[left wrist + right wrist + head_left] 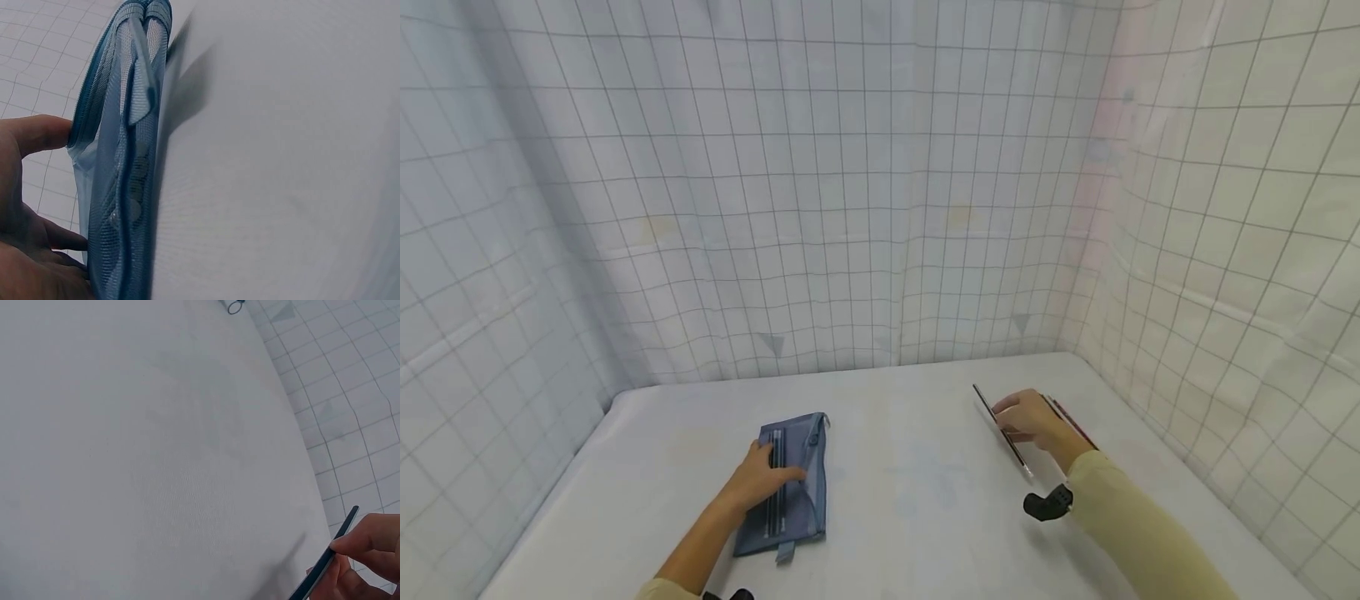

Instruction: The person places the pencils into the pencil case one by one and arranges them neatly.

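Spread thumb and fingers of the left hand [758, 482] rest on a blue zipped pouch [781, 504], lying toward 8 o'clock in the head view; the thumb touches its zip edge. The right hand [1032, 418], toward 4 o'clock, pinches a dark pencil [317, 570] between thumb and fingers, tilted from its 11 to its 5 o'clock. Just beyond that hand, at its 3 o'clock, lies a reddish pencil [1074, 422] on the white bench [910, 500]. Gridded sheeting [865, 208] hangs at 12.

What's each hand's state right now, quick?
Left hand: open, spread over and touching the blue pouch.
Right hand: closed, pinching a thin dark stick.
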Motion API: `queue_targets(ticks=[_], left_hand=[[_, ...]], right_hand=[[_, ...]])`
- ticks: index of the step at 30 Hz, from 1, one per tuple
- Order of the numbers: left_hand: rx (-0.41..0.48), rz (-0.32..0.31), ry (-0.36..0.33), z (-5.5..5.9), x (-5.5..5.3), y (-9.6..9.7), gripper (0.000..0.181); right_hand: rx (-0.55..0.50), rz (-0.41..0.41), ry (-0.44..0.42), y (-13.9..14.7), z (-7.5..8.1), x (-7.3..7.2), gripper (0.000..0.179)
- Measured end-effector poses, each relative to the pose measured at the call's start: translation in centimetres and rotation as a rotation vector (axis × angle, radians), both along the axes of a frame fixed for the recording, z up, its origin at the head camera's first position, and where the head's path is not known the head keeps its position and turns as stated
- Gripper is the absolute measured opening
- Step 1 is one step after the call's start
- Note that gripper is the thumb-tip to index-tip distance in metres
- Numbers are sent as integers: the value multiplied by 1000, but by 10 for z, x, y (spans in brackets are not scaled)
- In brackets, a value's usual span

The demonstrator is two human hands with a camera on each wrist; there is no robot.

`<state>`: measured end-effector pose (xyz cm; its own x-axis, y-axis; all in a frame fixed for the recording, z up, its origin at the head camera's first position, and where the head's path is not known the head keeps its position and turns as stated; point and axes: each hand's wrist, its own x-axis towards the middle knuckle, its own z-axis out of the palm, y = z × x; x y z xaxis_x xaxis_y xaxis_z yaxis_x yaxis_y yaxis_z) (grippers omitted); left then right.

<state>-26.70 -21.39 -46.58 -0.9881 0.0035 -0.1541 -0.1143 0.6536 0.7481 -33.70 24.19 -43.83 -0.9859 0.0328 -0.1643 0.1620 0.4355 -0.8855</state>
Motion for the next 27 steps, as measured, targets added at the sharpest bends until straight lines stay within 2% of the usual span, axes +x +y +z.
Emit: queue_targets(ticks=[5, 21, 27], left_hand=[[3, 2, -2, 0, 1, 0, 104], [11, 16, -17, -2, 0, -3, 105], [21, 9, -2, -1, -1, -2, 106]], right_hand=[[-38, -2, -3, -10, -4, -1, 32], [-142, -23, -68, -63, -2, 2, 30], [-178, -8, -82, -80, -4, 2, 28]])
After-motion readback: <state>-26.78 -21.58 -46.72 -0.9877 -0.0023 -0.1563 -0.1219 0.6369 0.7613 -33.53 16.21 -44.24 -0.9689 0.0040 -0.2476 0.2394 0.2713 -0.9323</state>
